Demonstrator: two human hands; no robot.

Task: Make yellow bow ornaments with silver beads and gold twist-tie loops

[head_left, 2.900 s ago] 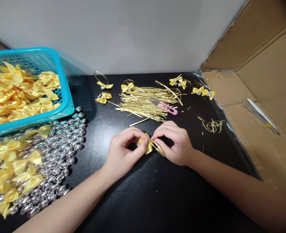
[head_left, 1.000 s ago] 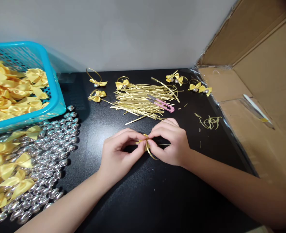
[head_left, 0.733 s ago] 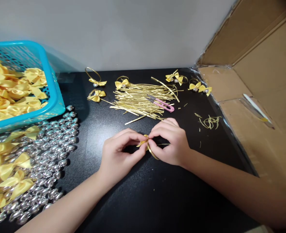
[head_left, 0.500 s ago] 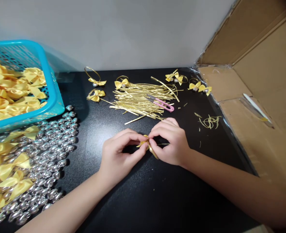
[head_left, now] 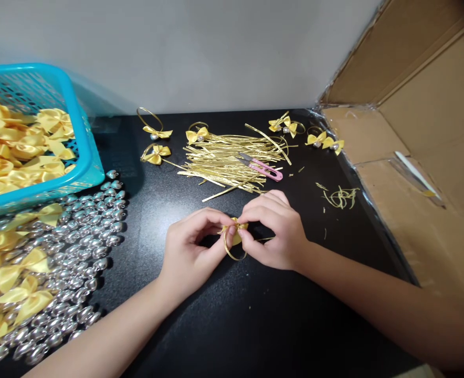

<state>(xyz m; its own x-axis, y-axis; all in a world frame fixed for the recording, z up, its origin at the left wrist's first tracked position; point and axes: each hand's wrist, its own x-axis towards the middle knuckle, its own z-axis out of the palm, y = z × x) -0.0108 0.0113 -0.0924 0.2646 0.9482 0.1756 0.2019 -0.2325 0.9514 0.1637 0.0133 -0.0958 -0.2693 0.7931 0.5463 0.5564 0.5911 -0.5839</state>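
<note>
Between my two hands, over the black table, is a small yellow ribbon bow (head_left: 236, 239) with a loop of gold twist tie (head_left: 235, 258) hanging toward me. My left hand (head_left: 194, 239) pinches the bow's left side between thumb and forefinger. From the other side, my right hand (head_left: 275, 228) is closed on the bow's middle with its fingertips. A thin gold end sticks out under the right palm. The fingers hide much of the bow, so I cannot see whether a bell is on it. Beyond my hands lies a pile of gold twist ties (head_left: 224, 160).
Pink thread snips (head_left: 265, 168) lie on the pile. Finished-looking bows (head_left: 157, 155) with loops sit along the back. At left are a blue basket (head_left: 80, 142) of bows and many silver beads (head_left: 94, 236). Gold offcuts (head_left: 340, 197) and a cardboard wall (head_left: 432, 94) are at right.
The bow has turned in my fingertips, and its gold loop now shows as an open ring hanging toward me. My hands have barely shifted.
</note>
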